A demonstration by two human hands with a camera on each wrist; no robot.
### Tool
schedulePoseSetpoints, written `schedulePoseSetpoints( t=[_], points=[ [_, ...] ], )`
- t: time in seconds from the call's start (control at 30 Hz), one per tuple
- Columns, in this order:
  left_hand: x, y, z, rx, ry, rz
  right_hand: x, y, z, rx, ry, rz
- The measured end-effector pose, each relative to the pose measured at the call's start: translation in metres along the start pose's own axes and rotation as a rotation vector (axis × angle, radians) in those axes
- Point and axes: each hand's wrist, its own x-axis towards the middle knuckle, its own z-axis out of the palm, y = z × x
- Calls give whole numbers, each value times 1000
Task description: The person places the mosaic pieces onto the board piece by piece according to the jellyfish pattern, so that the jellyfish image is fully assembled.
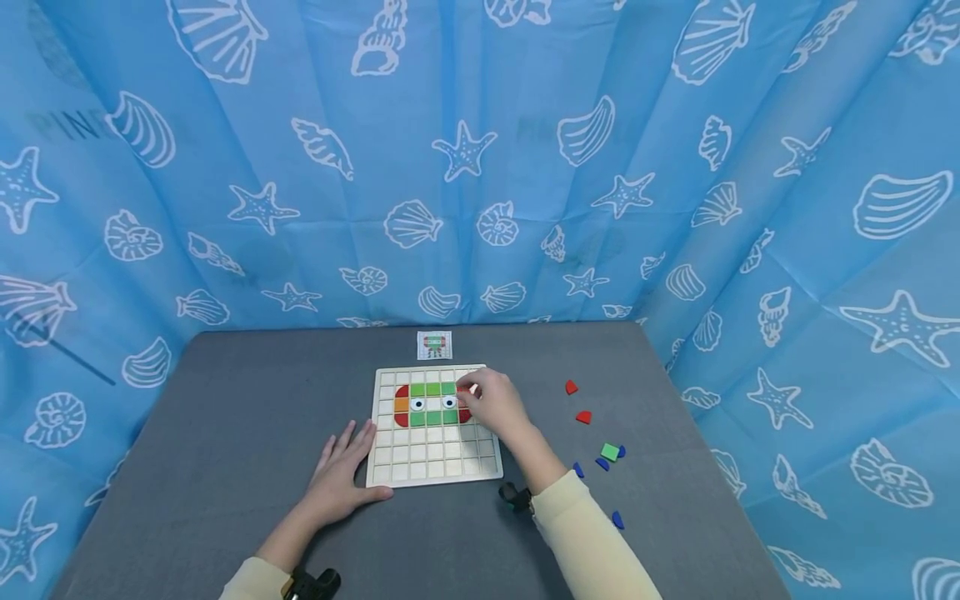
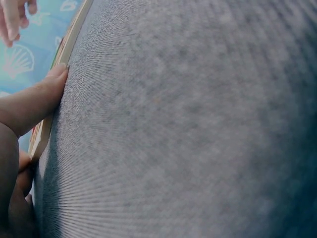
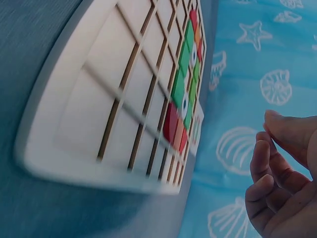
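Blue shell-print curtain (image 1: 525,250) encloses a gray tabletop (image 1: 262,400). On it, near the middle, lies a pale, square gridded board (image 1: 437,452), flat, with a picture card (image 1: 434,345) just beyond its far edge.

Handling, board: probably light and stiff, likely wood. Hold by the raised rim, keeping the cells free. Left hand (image 1: 341,475): fingers and thumb apart, touching the rim around the near left corner.

Handling, pieces: apparently light, rigid and smooth, so liable to slide under fingertips. Pinch by the thin edges; once seated, a piece would probably need a fingernail to lift. Right hand (image 1: 495,404): over the right end of the pattern, fingers curled, thumb and forefinger together, no piece visible between them.

Appearance: green tiles (image 1: 434,417) form two rows; an orange tile (image 1: 402,405) and red rounded corner pieces (image 1: 402,391) close the left end. Two white eye discs (image 1: 417,404) with black pupils sit between the rows. To the right lie two loose red pieces (image 1: 583,417), one green square (image 1: 610,452) and four blue half-rounds (image 1: 602,463).
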Motion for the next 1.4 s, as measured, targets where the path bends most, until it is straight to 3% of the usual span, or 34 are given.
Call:
schedulePoseSetpoints(
  t=[0.37,0.73,0.93,1.2,1.4],
  points=[
    [1,1,-2,-6,-15,-10,-21,33,-26,18,133,59],
    [1,-4,3,-25,-4,7,-52,70,-59,-31,186,107],
    [2,-5,3,-23,1,8,-73,99,-74,-43,188,128],
    [4,-6,1,-14,-16,2,-99,131,-89,-72,153,219],
    [1,-1,-1,-43,-9,8,-118,149,-102,-102,63,297]
  ],
)
